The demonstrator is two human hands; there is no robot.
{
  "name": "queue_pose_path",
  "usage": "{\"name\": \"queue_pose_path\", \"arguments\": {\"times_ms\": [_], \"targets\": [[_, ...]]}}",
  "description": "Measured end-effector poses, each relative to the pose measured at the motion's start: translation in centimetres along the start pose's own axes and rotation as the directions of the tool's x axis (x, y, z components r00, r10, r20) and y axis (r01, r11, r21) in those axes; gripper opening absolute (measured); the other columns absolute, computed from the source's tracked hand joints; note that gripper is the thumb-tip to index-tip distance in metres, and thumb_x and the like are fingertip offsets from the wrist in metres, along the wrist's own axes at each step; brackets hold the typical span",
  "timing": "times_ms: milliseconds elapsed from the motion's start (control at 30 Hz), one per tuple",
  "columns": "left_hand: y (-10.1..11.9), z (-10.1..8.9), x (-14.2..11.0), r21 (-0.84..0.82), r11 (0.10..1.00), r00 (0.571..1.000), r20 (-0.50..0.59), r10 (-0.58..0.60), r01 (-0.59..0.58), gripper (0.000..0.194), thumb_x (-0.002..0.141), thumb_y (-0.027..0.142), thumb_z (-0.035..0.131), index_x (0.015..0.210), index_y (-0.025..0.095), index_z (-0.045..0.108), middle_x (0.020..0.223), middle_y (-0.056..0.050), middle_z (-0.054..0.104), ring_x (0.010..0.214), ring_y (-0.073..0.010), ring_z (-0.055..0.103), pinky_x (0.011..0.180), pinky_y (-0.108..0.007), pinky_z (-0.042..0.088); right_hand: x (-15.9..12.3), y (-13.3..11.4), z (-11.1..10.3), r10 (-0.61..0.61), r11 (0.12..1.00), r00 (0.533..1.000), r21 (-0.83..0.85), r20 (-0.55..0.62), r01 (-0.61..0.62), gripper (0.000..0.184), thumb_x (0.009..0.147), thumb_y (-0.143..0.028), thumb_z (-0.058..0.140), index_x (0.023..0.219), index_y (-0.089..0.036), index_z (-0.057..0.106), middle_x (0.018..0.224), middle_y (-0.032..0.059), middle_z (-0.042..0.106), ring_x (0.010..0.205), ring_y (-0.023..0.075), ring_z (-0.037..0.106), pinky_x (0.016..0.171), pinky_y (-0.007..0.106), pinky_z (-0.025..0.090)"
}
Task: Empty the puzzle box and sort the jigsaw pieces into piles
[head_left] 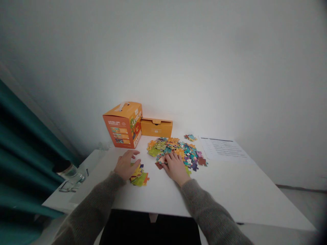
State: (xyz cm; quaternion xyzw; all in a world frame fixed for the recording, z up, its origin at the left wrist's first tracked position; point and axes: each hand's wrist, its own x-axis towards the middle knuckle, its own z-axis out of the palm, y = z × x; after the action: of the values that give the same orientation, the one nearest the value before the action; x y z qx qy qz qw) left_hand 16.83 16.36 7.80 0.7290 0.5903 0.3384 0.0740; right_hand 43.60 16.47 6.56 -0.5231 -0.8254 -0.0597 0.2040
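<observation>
A big heap of colourful jigsaw puzzle pieces point(167, 144) lies on the white table. My right hand point(176, 169) rests on the near side of this heap, thumb and fingers apart, touching pieces; its fingertips partly cover those beneath. To the left is a smaller pile of yellow, green and orange puzzle pieces point(139, 178). My left hand point(126, 165) is at this pile's left edge, fingers spread, its thumb over the top pieces. Nothing shows in its grasp.
An orange puzzle box point(120, 131) with a handle stands at the back left, beside a lower orange carton point(156, 128). Some pieces point(190, 137) lie apart behind the heap. A printed sheet point(224, 149) lies at right. At far left are a glass jar point(73, 173) and eyeglasses point(66, 187).
</observation>
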Motion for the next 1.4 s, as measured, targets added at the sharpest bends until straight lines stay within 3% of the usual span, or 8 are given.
{"name": "queue_pose_path", "arguments": {"times_ms": [333,600,767,867,933,1167,1267,1400], "targets": [[6.3,3.4,4.5,-0.3,0.907,0.953,-0.031,0.3,-0.296,0.017,0.086,0.02,0.054,0.101,0.018,0.061,0.093,-0.006,0.067,0.087,-0.0187,0.063,0.083,-0.033,0.049,-0.5,1.3,0.1,0.017,0.981,0.996,0.193,-0.084,0.0,0.023,0.084,-0.024,0.063,0.106,-0.021,0.055,0.104,0.009,0.061,0.101,0.0279,0.052,0.087,0.04,0.04],[6.5,7.5,3.4,-0.222,0.904,0.921,0.055,0.385,-0.365,0.024,0.087,0.025,0.058,0.11,0.019,0.063,0.093,-0.006,0.065,0.09,-0.0209,0.06,0.084,-0.035,0.048,-0.6,2.9,-0.2,0.161,0.83,0.975,0.556,-0.156,-0.048,0.02,0.089,-0.027,0.058,0.108,-0.02,0.055,0.106,0.0085,0.059,0.099,0.0223,0.057,0.087,0.036,0.047],[5.9,8.2,3.2,-0.189,0.885,0.885,0.119,0.451,-0.425,0.02,0.09,0.027,0.057,0.104,0.021,0.069,0.092,-0.007,0.065,0.091,-0.0215,0.059,0.084,-0.034,0.047,-0.2,3.2,-0.5,0.208,0.782,0.962,0.621,-0.179,-0.053,0.017,0.089,-0.035,0.059,0.098,-0.02,0.06,0.097,0.0066,0.06,0.087,0.0199,0.058,0.079,0.033,0.048],[5.8,8.2,3.5,-0.306,0.881,0.907,0.103,0.408,-0.361,0.022,0.093,0.032,0.052,0.096,0.02,0.07,0.089,-0.007,0.066,0.086,-0.0199,0.059,0.08,-0.032,0.047,-0.1,3.3,-0.5,0.284,0.739,0.945,0.665,-0.163,-0.108,0.024,0.091,-0.042,0.055,0.081,-0.02,0.06,0.082,0.0042,0.059,0.072,0.0174,0.055,0.066,0.03,0.046],[5.9,8.1,3.6,-0.397,0.878,0.939,0.1,0.33,-0.266,0.024,0.093,0.034,0.051,0.094,0.019,0.07,0.087,-0.006,0.067,0.082,-0.0188,0.06,0.076,-0.029,0.048,-0.1,3.3,-0.3,0.357,0.632,0.93,0.756,-0.088,-0.171,0.028,0.091,-0.046,0.054,0.078,-0.021,0.059,0.067,0.0006,0.056,0.059,0.0153,0.052,0.055,0.027,0.042],[5.1,8.9,3.8,-0.601,0.799,0.999,0.037,0.003,0.019,0.024,0.085,0.038,0.059,0.078,0.017,0.066,0.066,0.0,0.063,0.057,-0.0131,0.057,0.055,-0.023,0.045,0.1,3.4,-0.7,0.547,-0.056,0.808,0.973,0.217,-0.224,0.038,0.08,-0.056,0.067,0.076,-0.022,0.05,0.045,-0.011,0.039,0.033,0.0066,0.032,0.034,0.019,0.023],[5.1,9.5,3.8,-0.717,0.669,0.979,0.191,-0.077,0.193,0.027,0.081,0.044,0.064,0.079,0.017,0.063,0.057,0.003,0.059,0.043,-0.0115,0.054,0.043,-0.022,0.044,0.2,3.4,-1.3,0.53,-0.17,0.813,0.969,0.242,-0.178,0.039,0.077,-0.053,0.071,0.073,-0.021,0.048,0.049,-0.0104,0.043,0.033,0.0051,0.034,0.032,0.018,0.023],[5.7,9.1,3.9,-0.799,0.502,0.944,0.279,-0.177,0.331,0.036,0.073,0.05,0.071,0.078,0.017,0.058,0.055,0.004,0.058,0.038,-0.0124,0.056,0.038,-0.024,0.047,0.2,3.3,-1.7,0.489,-0.177,0.837,0.967,0.246,-0.181,0.037,0.078,-0.052,0.07,0.072,-0.019,0.055,0.055,-0.0047,0.055,0.036,0.0057,0.04,0.034,0.019,0.029]]}}
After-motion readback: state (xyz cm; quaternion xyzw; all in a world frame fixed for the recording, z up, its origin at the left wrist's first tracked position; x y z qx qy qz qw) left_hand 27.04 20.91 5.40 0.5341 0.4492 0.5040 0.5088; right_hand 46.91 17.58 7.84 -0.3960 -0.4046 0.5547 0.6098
